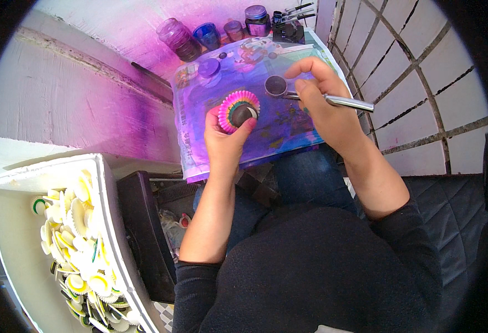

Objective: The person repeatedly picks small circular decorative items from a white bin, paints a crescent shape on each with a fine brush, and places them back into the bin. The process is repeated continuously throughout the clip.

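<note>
My left hand holds a round, scalloped disc with a pink rim, a green and yellow ring and a dark centre with a white crescent. To its right, my right hand grips a silver airbrush with a round cup of dark paint. The airbrush's tip is hidden by the cup and fingers. Under both hands lies a paint-stained sheet covered in purple and blue. A purple lid rests on the sheet beyond the disc.
Paint jars and a blue cup line the far edge, beside a black holder with several tools. A white foam box at the left holds many scalloped discs. A tiled wall rises at the right.
</note>
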Tool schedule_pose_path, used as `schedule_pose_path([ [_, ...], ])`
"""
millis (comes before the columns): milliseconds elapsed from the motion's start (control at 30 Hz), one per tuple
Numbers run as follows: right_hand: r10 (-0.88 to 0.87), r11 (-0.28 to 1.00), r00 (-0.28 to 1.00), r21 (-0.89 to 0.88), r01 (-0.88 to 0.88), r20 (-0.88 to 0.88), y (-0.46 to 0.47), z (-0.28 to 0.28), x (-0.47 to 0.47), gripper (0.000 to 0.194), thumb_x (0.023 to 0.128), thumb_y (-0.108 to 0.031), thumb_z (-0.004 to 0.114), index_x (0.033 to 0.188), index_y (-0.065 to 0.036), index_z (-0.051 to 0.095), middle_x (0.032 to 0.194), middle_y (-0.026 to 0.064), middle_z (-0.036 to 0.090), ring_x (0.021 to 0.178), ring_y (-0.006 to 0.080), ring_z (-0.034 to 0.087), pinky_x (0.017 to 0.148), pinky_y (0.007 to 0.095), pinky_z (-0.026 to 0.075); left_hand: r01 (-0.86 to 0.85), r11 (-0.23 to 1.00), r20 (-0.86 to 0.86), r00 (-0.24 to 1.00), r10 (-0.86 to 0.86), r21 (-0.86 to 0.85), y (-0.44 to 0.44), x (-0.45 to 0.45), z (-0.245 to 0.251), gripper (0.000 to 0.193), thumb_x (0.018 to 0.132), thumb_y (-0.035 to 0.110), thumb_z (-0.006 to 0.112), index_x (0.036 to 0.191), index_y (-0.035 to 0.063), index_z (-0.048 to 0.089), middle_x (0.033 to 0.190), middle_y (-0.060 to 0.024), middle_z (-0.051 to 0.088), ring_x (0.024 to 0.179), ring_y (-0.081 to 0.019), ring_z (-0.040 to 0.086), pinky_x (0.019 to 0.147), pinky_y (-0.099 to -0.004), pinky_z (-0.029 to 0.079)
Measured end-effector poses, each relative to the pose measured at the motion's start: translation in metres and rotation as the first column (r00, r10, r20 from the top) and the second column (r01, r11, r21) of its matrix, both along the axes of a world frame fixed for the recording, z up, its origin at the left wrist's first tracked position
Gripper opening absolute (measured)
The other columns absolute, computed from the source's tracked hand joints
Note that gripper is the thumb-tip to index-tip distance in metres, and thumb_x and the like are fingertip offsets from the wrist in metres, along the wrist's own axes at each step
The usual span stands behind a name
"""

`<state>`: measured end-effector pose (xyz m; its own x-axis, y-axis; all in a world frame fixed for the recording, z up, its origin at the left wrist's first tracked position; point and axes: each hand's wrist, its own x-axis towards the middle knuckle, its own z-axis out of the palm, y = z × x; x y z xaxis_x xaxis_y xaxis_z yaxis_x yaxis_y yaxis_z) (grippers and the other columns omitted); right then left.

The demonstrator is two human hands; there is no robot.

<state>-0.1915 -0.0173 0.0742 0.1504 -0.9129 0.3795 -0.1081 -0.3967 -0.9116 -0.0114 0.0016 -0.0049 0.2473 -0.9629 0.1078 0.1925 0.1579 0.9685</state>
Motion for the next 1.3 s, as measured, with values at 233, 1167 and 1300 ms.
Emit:
schedule_pose_path([
  [233,0.001,0.999,1.000,0.046,-0.002,0.019,-0.003,-0.009,-0.002,0.012,0.083,-0.014,0.049,0.090,-0.007,0.053,0.052,-0.0024,0.042,0.050,0.0039,0.035,0.045,0.0241,0.027,-0.056,0.997,-0.127,0.991,0.048,-0.060,-0.001,-0.003,-0.001,0.050,0.066,-0.006,0.070,0.108,0.0027,0.044,0.099,-0.0055,0.056,0.089,-0.0140,0.055,0.081,-0.0260,0.045],
  [1167,0.100,0.972,0.995,0.218,-0.092,-0.026,0.008,-0.014,-0.003,0.014,0.085,-0.009,0.045,0.096,-0.007,0.052,0.062,-0.0070,0.039,0.057,0.0006,0.034,0.051,0.0172,0.026,-0.117,0.993,-0.137,0.984,0.114,-0.008,0.002,0.002,0.004,0.048,0.067,-0.005,0.071,0.105,0.0022,0.043,0.094,-0.0064,0.057,0.085,-0.0134,0.056,0.079,-0.0261,0.045],
  [1300,0.089,0.982,0.996,0.169,-0.084,-0.020,0.011,-0.018,0.006,0.013,0.085,-0.012,0.046,0.096,-0.009,0.052,0.061,-0.0080,0.038,0.055,0.0007,0.034,0.050,0.0162,0.026,-0.153,0.988,-0.214,0.966,0.143,-0.028,0.015,0.011,0.004,0.045,0.069,-0.007,0.068,0.105,0.0025,0.044,0.096,-0.0068,0.057,0.087,-0.0143,0.056,0.080,-0.0271,0.046],
])
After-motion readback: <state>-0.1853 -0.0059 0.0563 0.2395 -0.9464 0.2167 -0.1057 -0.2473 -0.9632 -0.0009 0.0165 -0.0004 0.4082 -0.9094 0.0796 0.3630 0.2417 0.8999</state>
